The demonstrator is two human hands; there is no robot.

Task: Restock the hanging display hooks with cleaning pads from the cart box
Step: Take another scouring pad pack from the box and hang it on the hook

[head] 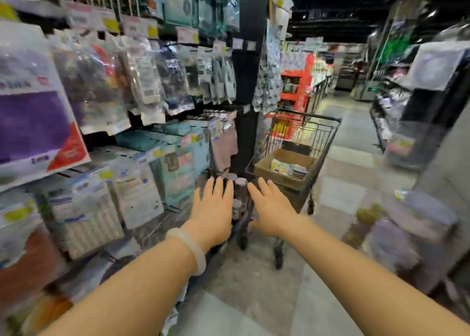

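A wire shopping cart (pixel 328 130) stands in the aisle ahead of me. Inside it sits an open cardboard box (pixel 264 166) holding several packaged cleaning pads (pixel 287 169). Both my arms stretch forward toward the cart. My left hand (pixel 213 208), with a pale bracelet on the wrist, has straight spread fingers and holds nothing. My right hand (pixel 272 206) is also flat and empty, just short of the cart's near edge. On my left, display hooks (pixel 175 46) carry rows of hanging packets. The picture is blurred.
A black pillar (pixel 248 81) rises between the hanging display and the cart. Shelves of packaged cloths (pixel 175 168) fill the lower left. More racks (pixel 407 122) line the right side. Tiled floor (pixel 356 137) runs past the cart down the aisle.
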